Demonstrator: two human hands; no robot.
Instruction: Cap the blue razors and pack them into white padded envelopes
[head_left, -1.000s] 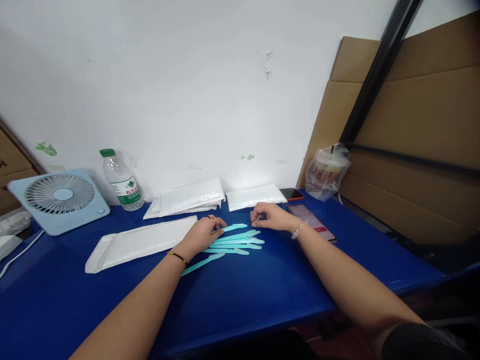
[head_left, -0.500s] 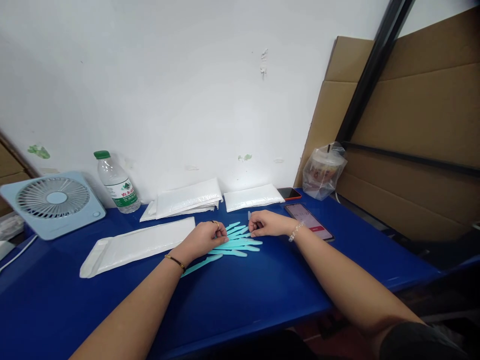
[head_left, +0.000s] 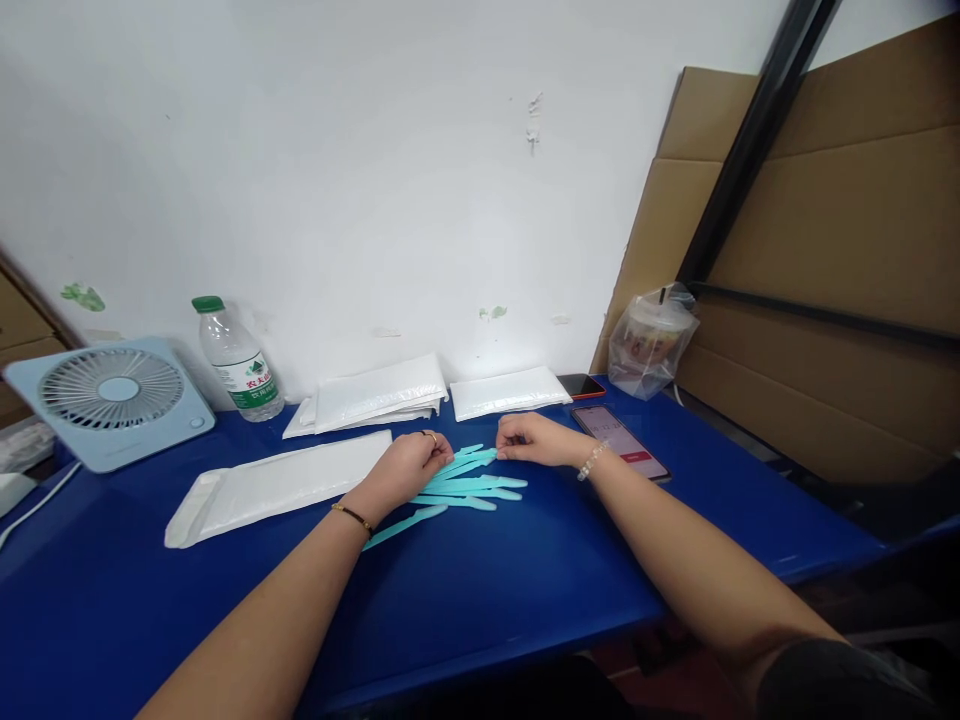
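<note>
- At the left I see a pale blue fan (head_left: 118,390), tilted back, with a white cable running nearer.
- Just right of it, on the far side by the wall, I have a clear bottle (head_left: 244,375) with a green cap.
- A long white envelope (head_left: 285,490) lies flat, nearer me than the stack of white envelopes (head_left: 382,395) at the wall.
- My left hand (head_left: 416,465) is over the left ends of the sticks, thumb and forefinger together at one; I cannot tell how firmly they grip.
- Turquoise sticks (head_left: 469,484) spread in a fan between my hands on the blue table (head_left: 480,610); a separate one lies nearer, beside the left wrist.
- A single white envelope (head_left: 510,393) rests far, beyond my right hand.
- My right hand (head_left: 525,438) has thumb and fingertips pinched on the right end of a stick.
- Right of that hand lie a lit phone (head_left: 619,440) and, farther off, an orange-edged phone (head_left: 581,387).
- Far right, I see a bagged cup (head_left: 651,345), then brown cardboard (head_left: 847,210).
</note>
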